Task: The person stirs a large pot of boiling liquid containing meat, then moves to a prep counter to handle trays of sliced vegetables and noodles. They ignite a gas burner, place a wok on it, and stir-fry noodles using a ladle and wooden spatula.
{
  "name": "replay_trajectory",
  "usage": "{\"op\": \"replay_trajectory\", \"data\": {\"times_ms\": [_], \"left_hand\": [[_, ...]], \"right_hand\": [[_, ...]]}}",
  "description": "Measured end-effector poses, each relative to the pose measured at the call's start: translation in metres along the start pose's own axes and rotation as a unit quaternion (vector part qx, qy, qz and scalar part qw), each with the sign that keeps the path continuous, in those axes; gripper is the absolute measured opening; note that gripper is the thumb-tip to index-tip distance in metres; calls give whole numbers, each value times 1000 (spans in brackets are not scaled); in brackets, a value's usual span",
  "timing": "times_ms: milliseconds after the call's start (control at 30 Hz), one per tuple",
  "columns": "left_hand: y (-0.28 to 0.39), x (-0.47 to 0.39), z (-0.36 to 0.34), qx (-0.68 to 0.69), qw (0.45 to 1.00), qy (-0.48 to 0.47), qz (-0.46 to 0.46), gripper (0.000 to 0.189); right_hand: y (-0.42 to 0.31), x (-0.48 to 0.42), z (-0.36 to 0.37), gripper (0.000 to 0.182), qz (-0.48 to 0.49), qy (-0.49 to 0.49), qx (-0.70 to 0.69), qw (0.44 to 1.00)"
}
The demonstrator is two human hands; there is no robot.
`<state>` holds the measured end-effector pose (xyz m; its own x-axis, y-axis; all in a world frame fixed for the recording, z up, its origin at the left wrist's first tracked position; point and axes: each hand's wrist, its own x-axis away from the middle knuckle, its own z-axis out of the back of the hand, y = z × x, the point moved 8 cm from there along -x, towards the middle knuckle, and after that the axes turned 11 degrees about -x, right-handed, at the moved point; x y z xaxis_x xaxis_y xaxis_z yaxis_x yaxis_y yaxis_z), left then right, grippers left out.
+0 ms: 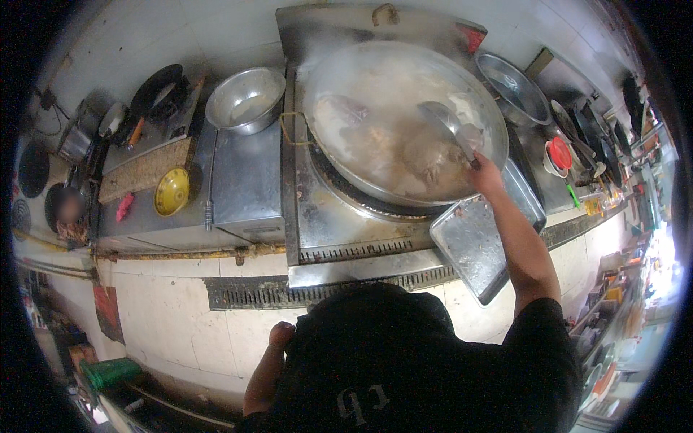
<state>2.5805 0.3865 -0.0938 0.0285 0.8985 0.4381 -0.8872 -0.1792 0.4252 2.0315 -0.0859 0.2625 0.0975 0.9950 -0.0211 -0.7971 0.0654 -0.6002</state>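
Observation:
A very large metal wok (368, 187) full of steaming, cloudy liquid stands on the stove. My right hand (484, 173) grips the handle of a metal ladle (438, 116), whose bowl dips at the liquid's surface towards the right side. Pale and brownish pieces (346, 111) float in the liquid; steam blurs what they are. Below my right forearm, a rectangular metal tray (465, 243) lies tilted over the stove's front edge. My left hand (281, 334) is held low beside my body, away from the stove; whether it holds anything is not plain.
Left of the stove are a steel basin (246, 103), a yellow bowl (171, 192), a pink cloth (125, 207) and a black pan (157, 94). At the right stand an oval metal basin (514, 89) and a red strainer (560, 153). A drain grate (249, 295) runs along the floor.

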Motion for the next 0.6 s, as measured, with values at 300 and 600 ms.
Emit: {"op": "replay_trajectory", "data": {"times_ms": [300,600], "left_hand": [[-29,3,-20,120,988,-11,92,26],[20,-11,20,-71,997,-41,-4,22]], "right_hand": [[27,20,9,48,14,18,-79,997],[22,32,36,50,-6,113,68,991]]}}
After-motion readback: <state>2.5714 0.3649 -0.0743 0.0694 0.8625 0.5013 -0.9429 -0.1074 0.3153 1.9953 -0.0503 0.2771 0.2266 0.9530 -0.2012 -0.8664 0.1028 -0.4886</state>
